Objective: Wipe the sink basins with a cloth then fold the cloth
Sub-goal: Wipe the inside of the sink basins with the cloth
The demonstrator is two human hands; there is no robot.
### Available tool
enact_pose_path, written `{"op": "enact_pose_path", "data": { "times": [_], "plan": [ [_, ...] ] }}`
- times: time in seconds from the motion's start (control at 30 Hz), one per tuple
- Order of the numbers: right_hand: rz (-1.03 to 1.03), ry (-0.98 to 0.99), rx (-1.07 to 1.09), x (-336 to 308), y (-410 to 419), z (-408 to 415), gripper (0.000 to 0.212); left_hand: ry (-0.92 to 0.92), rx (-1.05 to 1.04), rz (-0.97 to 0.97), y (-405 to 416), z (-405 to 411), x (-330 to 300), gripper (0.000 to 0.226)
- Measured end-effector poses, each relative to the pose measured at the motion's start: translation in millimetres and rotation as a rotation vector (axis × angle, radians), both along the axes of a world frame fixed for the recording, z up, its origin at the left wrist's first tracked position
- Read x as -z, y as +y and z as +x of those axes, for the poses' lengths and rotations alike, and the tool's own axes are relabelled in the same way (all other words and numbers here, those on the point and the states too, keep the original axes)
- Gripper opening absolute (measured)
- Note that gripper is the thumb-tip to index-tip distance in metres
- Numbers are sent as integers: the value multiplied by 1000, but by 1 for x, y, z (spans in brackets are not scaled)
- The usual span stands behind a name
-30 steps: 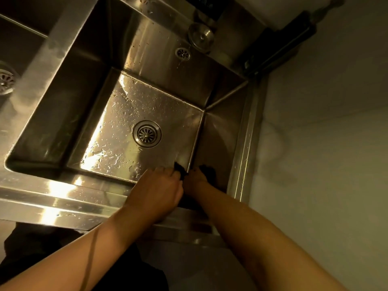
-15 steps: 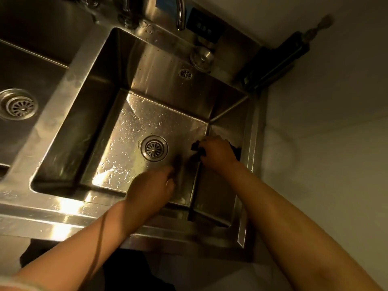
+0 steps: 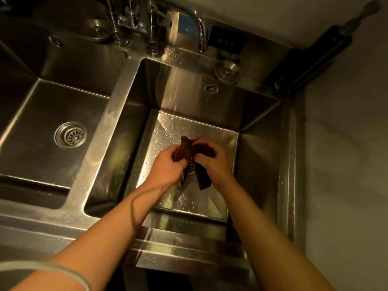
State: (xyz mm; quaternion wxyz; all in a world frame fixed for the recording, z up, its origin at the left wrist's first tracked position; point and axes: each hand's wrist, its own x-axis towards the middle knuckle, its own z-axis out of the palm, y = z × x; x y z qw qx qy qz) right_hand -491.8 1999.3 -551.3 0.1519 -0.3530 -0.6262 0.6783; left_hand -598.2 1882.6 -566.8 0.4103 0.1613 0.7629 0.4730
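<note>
- Head view, far left: I see the left basin, dull steel, with its round drain strainer near the middle of the floor.
- Above it, along the back ledge, a cluster of chrome tap fittings and a curved spout that ends over the back edge of the right basin.
- A steel divider runs between the two basins.
- Right basin: its floor is beaded with water drops and catches the light; a small overflow grille sits on the back wall, and a round metal plug rests on the ledge above it.
- My left hand is over the middle of this basin, fingers curled round one bunched end of the cloth.
- The cloth is dark brown, gathered between both hands, with a loose tail hanging down below them toward the basin floor; I cannot tell whether the tail touches the steel. It covers most of this basin's drain.
- My right hand is just beside the left, fingers wrapped over the other end of the cloth, knuckles up.
- Far right: a long dark object lies at the corner beside the sink rim, against the pale wall; too dim to identify.
</note>
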Motion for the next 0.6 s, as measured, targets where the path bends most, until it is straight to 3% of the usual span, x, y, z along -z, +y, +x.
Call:
{"op": "enact_pose_path", "data": {
  "times": [0.17, 0.23, 0.37, 0.43, 0.6],
  "plan": [
    [-105, -121, 6, 12, -15, -24, 63, 35, 10, 14, 9, 0, -9, 33],
    [-136, -146, 48, 19, -14, -32, 60, 72, 76, -26, 10, -3, -11, 35],
    [-119, -146, 172, 35, -5, -39, 35, 98, 272, -96, 0, -17, -18, 57],
    [-37, -198, 160, 41, -4, -42, 36, 274, 368, -190, -9, -33, -20, 62],
    [349, -237, 43, 41, -4, -58, 66, 998, 492, -327, -15, -93, -42, 59]
  ]
}}
